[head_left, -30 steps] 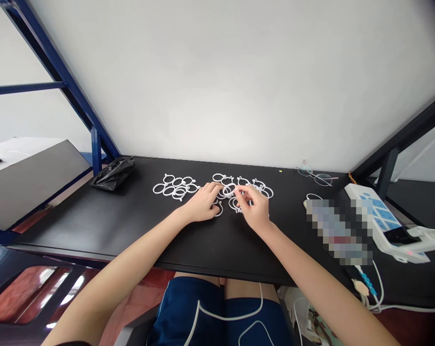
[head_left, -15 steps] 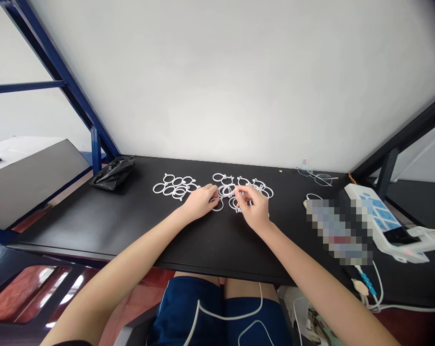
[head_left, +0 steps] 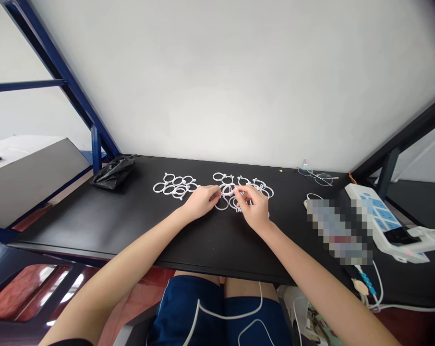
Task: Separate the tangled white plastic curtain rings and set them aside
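My left hand [head_left: 202, 201] is closed in a pinch at the rim of a white curtain ring [head_left: 222, 209], which hangs to the right of its fingertips, close to the table. My right hand [head_left: 254, 205] pinches another white curtain ring [head_left: 227, 193] between thumb and index finger. The hands are a short gap apart. Behind and beside the right hand is a loose cluster of curtain rings [head_left: 270, 192] with small eyelets, partly covered by that hand. A second cluster of the same rings [head_left: 159, 188] lies left of my left hand.
The black table [head_left: 131, 226] meets a pale wall. At the back left is a crumpled black plastic bag [head_left: 114, 174]. Glasses [head_left: 322, 179] lie at the back right, near a blurred-out phone-like object [head_left: 338, 233], a white power strip [head_left: 383, 218] and cables [head_left: 379, 288].
The curtain ring at my left fingertips has shifted slightly right, and the left fingers have moved a little with it. My right hand has stayed almost still.
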`<state>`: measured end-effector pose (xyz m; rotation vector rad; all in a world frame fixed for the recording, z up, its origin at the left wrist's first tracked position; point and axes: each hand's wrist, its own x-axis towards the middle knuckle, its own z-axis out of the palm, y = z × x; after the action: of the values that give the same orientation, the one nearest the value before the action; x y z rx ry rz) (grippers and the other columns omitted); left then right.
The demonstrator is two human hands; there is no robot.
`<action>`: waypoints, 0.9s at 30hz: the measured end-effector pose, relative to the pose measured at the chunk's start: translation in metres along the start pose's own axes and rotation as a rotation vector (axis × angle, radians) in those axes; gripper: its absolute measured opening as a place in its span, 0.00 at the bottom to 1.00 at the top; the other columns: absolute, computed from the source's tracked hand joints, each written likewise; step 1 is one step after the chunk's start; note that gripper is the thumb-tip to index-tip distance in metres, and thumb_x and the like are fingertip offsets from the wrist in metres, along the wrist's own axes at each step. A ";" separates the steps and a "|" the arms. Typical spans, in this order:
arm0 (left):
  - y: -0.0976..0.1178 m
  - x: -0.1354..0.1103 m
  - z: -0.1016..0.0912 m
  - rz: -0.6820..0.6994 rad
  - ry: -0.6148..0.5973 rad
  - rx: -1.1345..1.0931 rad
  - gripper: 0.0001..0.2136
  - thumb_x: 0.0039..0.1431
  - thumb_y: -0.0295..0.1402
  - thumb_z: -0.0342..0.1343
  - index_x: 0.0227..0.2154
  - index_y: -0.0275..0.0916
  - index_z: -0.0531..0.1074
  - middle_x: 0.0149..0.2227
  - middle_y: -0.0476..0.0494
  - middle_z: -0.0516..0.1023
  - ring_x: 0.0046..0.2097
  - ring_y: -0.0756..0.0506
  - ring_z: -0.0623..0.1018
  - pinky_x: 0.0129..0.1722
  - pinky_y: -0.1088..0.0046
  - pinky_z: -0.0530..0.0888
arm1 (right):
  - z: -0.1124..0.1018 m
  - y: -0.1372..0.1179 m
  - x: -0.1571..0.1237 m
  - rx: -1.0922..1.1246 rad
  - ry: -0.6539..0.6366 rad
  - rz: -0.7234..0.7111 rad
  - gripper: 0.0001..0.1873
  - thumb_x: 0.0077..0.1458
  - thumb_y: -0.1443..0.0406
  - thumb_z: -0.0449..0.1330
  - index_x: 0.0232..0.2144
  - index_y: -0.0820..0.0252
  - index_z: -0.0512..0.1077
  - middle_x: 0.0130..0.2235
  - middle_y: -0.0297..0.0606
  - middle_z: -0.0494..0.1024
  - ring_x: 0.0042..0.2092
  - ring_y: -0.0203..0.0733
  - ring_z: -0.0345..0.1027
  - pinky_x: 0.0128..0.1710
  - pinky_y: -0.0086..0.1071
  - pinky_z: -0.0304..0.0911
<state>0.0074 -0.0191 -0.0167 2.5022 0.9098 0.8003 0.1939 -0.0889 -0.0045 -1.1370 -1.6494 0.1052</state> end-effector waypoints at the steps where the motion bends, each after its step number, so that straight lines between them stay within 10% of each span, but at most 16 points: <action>1: 0.000 0.000 0.000 0.002 0.015 -0.007 0.04 0.59 0.26 0.51 0.30 0.39 0.68 0.31 0.49 0.74 0.30 0.50 0.74 0.33 0.74 0.71 | 0.000 0.000 0.000 0.004 -0.007 0.002 0.08 0.63 0.61 0.55 0.36 0.56 0.73 0.30 0.35 0.76 0.24 0.36 0.70 0.24 0.31 0.67; 9: 0.015 -0.002 -0.005 -0.021 0.119 0.034 0.20 0.56 0.37 0.59 0.50 0.42 0.64 0.44 0.44 0.73 0.36 0.48 0.76 0.27 0.75 0.71 | 0.001 0.001 -0.001 0.073 -0.085 -0.059 0.07 0.63 0.62 0.55 0.37 0.56 0.73 0.32 0.35 0.77 0.23 0.34 0.69 0.25 0.30 0.67; 27: 0.018 -0.002 -0.013 0.087 0.056 -0.292 0.20 0.56 0.47 0.60 0.44 0.36 0.72 0.33 0.46 0.72 0.29 0.52 0.70 0.29 0.76 0.70 | -0.001 0.000 0.000 0.138 -0.135 -0.086 0.06 0.63 0.66 0.56 0.39 0.57 0.73 0.33 0.35 0.76 0.23 0.32 0.69 0.25 0.28 0.66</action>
<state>0.0062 -0.0315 0.0017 2.2859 0.6508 0.9608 0.1945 -0.0895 -0.0038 -0.9707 -1.7792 0.2414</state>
